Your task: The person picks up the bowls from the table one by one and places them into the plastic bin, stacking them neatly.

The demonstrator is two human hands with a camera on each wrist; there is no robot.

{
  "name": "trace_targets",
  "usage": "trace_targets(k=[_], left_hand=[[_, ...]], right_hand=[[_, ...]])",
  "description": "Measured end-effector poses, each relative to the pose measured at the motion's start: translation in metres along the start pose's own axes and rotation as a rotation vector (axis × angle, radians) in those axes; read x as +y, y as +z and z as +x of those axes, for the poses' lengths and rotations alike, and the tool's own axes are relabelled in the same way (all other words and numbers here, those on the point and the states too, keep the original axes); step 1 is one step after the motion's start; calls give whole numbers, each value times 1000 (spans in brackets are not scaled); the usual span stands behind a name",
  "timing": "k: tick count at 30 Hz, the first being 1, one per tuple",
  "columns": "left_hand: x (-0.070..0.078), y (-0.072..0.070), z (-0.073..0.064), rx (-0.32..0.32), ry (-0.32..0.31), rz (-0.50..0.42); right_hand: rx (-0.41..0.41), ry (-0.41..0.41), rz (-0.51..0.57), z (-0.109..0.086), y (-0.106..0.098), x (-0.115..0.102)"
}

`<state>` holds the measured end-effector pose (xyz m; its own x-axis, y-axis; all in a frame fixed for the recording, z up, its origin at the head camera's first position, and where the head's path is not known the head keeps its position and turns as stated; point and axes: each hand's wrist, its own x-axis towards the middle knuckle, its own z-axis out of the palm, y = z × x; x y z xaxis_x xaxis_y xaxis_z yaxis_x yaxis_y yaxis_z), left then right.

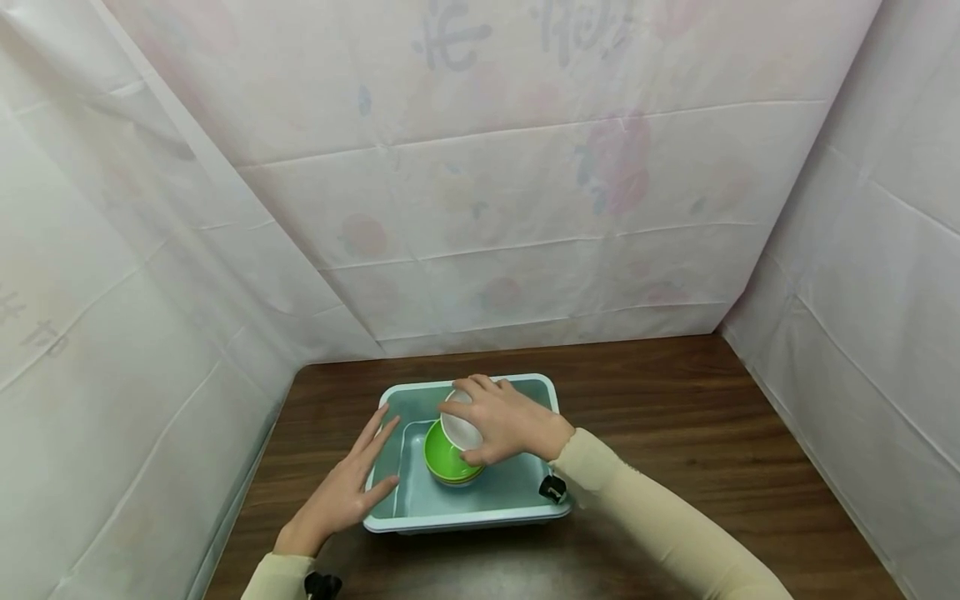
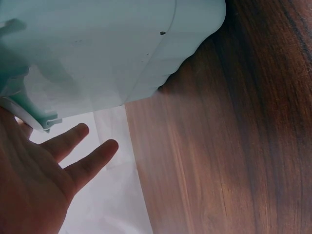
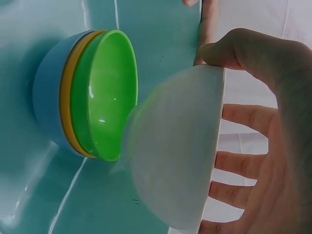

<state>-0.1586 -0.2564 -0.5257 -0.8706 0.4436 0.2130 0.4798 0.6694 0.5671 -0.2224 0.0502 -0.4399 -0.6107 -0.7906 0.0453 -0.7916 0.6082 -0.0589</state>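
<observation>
My right hand [image 1: 513, 423] holds a white bowl [image 3: 175, 146] by its rim, thumb on one side and fingers spread along the other. The bowl hangs base-down over a stack of nested bowls, its base overlapping the mouth of the top one in the right wrist view. That top one is a green bowl [image 3: 114, 92]; below it come a yellow bowl [image 3: 68, 92] and a blue bowl [image 3: 48, 92]. The stack stands inside a pale blue-green plastic tub [image 1: 517, 492]. At the tub's left rim is my left hand [image 1: 337, 492], its fingers straight and spread.
The tub sits on a dark wood-grain table [image 1: 660, 417]. White printed sheeting [image 1: 525, 208] hangs behind the table and along both sides. A small black device [image 1: 553, 488] is at the right wrist, close over the tub's right rim.
</observation>
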Motion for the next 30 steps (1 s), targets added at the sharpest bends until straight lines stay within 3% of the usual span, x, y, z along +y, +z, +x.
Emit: trace_targets(k=[30], left_hand=[[0,1,1,6,-10,13]], right_hand=[[-3,-2,8,1,15,1]])
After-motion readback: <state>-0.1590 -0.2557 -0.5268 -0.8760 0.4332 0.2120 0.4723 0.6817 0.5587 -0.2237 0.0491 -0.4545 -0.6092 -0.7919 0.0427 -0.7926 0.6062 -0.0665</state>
